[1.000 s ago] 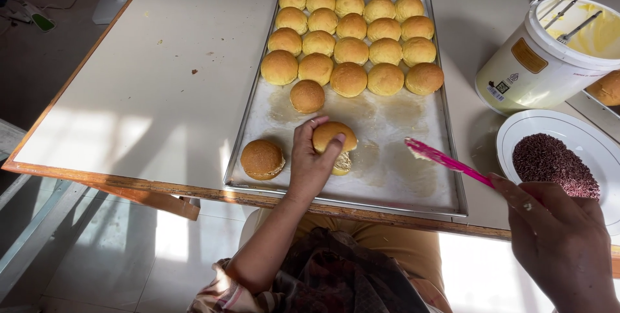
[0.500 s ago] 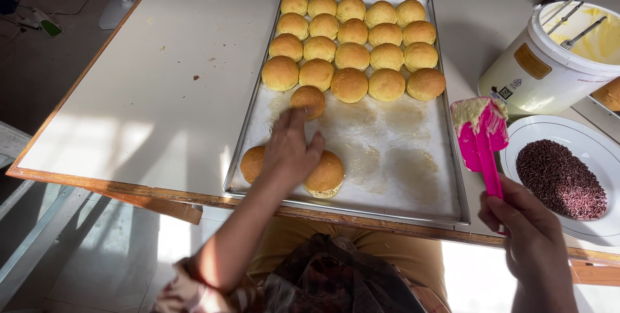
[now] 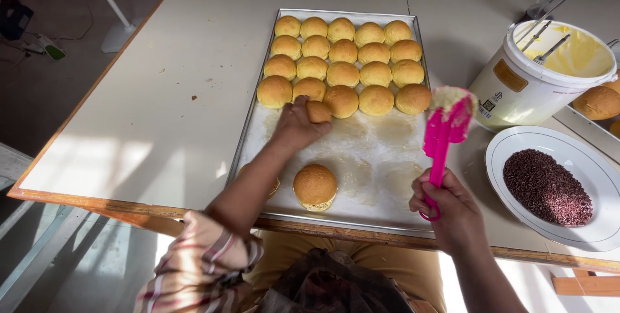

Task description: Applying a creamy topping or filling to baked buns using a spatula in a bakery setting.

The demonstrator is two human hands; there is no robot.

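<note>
The left hand (image 3: 296, 125) reaches out over a metal baking tray (image 3: 258, 125), palm down, its fingers curled closed around a golden bun (image 3: 319, 111) that sits on the tray just below the rows of other buns. The right hand (image 3: 449, 206) is held nearer the body, past the tray's near right corner, with its fingers wrapped tightly around the handle of a pink silicone brush (image 3: 444, 133). The brush stands upright, and its head, coated with pale yellow spread, is raised above the hand, over the gap between the tray and a tub. Between the two hands, close to the tray's near edge, lies one filled bun (image 3: 315, 186) on its own. Another bun is mostly hidden under the left forearm. Beyond the left hand, twenty buns (image 3: 343, 61) fill the far half of the tray in neat touching rows. The bare tray surface around the hands shows greasy round marks. To the right of the brush, beyond the right hand, stands a white plastic tub (image 3: 526, 90) of yellow spread with metal utensils leaning in it. Just right of the right hand sits a white plate (image 3: 504, 158) heaped with dark chocolate sprinkles (image 3: 546, 186). Everything rests on a pale table (image 3: 161, 106).
</note>
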